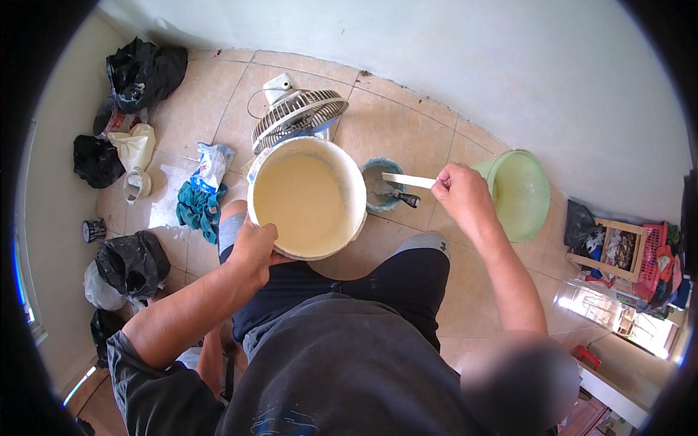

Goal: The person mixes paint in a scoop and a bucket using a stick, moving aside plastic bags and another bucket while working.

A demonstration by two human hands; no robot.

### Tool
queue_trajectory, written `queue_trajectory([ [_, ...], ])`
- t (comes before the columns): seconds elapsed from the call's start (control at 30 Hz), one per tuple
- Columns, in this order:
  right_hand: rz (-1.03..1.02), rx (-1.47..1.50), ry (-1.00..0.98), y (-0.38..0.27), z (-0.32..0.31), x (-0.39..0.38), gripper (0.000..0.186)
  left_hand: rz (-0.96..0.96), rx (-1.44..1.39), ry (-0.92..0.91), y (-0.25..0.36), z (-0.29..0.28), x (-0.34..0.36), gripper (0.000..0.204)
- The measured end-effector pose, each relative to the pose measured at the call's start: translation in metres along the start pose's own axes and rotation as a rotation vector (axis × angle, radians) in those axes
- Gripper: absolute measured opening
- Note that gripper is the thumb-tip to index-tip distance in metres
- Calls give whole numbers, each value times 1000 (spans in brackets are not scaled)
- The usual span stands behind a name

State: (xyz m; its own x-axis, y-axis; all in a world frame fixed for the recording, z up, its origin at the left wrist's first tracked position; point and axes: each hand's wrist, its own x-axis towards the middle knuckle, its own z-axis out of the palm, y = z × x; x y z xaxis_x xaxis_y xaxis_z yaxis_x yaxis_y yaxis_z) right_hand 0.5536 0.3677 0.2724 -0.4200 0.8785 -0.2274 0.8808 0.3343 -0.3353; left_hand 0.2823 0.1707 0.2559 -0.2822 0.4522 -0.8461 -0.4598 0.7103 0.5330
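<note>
The left hand (251,253) grips the near left side of a large whitish bucket (355,178), thumb up by the rim. The bucket sits in front of the person's lap and holds a smooth cream liquid (302,196); whether its base rests on something is hidden. The right hand (461,192) is closed around one end of a flat, pale stick (408,180). The stick's other end reaches leftward over the rim of a small bluish pail (383,208), but I cannot tell whether it touches the grey contents. A black-handled tool (409,199) leans out of the same pail, which stands just beside the large bucket on its right.

Farther right, past the right hand, is a light green tub (523,195). Directly beyond the large bucket, a fan (302,120) with a round grille is on the tiled floor (407,131). To the left lie a blue-and-white packet (212,167) and, touching it, a crumpled teal cloth (200,211). Black plastic bags (149,73) line the left wall. At the far right, a wooden rack (607,251) stands beside a red basket (651,261).
</note>
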Motion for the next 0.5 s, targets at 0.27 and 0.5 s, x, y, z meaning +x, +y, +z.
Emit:
queue_trajectory([
  [0.27, 87, 104, -16, 14, 16, 2, 18, -5, -7, 32, -1, 2, 1, 57],
  [0.5, 224, 315, -77, 88, 39, 6, 23, 3, -11, 31, 1, 4, 2, 55],
])
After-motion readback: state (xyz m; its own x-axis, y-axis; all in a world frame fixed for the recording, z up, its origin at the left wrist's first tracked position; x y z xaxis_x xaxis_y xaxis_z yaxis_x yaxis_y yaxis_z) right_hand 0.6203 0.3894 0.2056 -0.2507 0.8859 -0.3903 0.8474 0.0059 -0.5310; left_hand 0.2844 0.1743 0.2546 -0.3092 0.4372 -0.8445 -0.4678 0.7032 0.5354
